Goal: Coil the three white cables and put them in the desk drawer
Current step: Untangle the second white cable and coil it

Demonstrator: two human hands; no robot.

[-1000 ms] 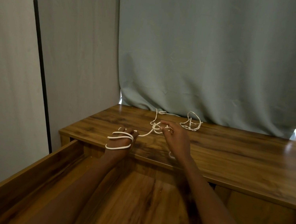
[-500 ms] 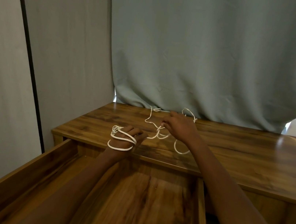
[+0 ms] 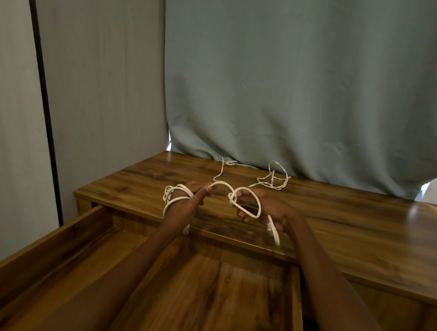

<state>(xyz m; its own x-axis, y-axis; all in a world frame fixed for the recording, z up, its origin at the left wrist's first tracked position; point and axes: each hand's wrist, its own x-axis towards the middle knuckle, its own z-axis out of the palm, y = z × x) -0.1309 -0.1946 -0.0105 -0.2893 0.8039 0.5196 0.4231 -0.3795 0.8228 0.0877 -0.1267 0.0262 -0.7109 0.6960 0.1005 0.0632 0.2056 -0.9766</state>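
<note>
Drawer (image 3: pixel 218 307) open across lower frame, ready for coils. Wooden surface (image 3: pixel 344 226) mid-frame, loose cables (image 3: pixel 272 177) at its back edge. Left hand (image 3: pixel 186 203) closed, wound as spool; right hand (image 3: pixel 264 209) pinching feed loop (image 3: pixel 246 202).

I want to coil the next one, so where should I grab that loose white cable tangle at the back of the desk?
Probably pinch the loose cable tangle at its raised top loop, coming from above and in front; the loop arches off the desk, and the curtain blocks the rear.
</note>
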